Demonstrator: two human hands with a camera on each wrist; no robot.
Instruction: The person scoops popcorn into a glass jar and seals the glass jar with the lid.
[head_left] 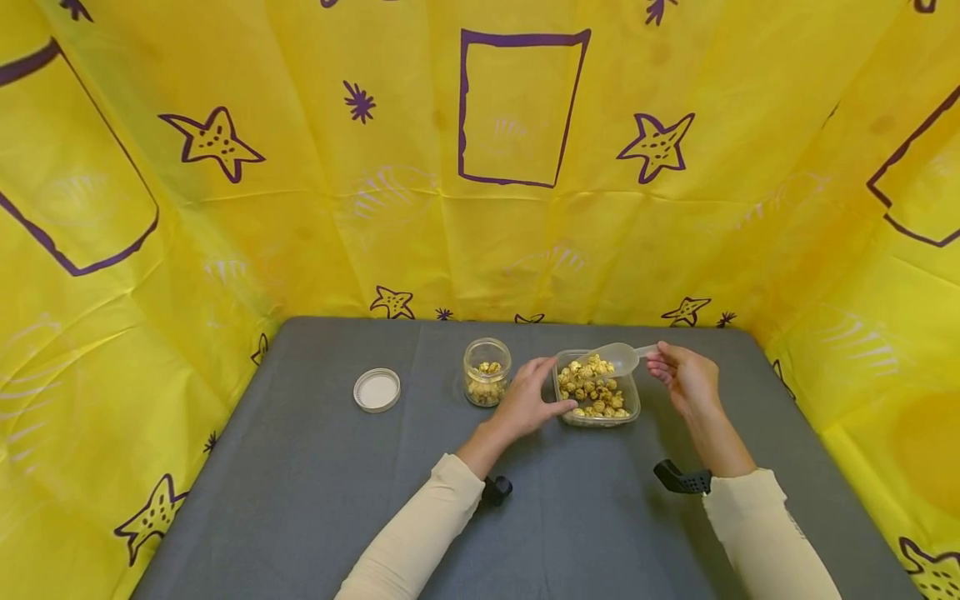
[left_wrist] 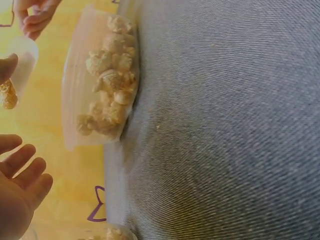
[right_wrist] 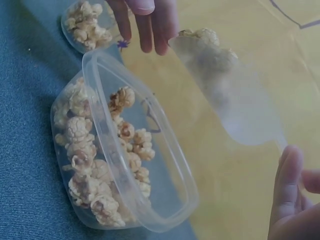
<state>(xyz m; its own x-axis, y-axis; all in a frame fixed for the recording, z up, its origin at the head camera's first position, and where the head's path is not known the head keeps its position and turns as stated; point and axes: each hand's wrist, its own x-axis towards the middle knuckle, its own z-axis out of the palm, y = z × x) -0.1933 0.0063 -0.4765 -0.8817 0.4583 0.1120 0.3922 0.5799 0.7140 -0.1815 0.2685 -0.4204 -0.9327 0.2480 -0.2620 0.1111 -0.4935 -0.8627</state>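
My right hand (head_left: 692, 382) pinches the handle of a translucent plastic scoop (head_left: 619, 358) between thumb and fingers. Several pieces of popcorn (right_wrist: 206, 36) lie in the scoop's bowl, which hangs tilted above a clear plastic container (right_wrist: 172, 150). More popcorn (right_wrist: 82, 142) fills part of that container. My left hand (head_left: 528, 400) is spread at the container's left side, its fingers (left_wrist: 31, 172) loosely extended and holding nothing. In the right wrist view, the left fingertips come close to the scoop's tip; whether they touch it I cannot tell.
Left of my left hand stands an open glass jar (head_left: 487, 377) partly filled with popcorn. Farther left, a round white lid (head_left: 377, 390) lies on the grey tabletop (head_left: 300, 483). Yellow patterned cloth (head_left: 420, 250) rises behind the table and along both sides.
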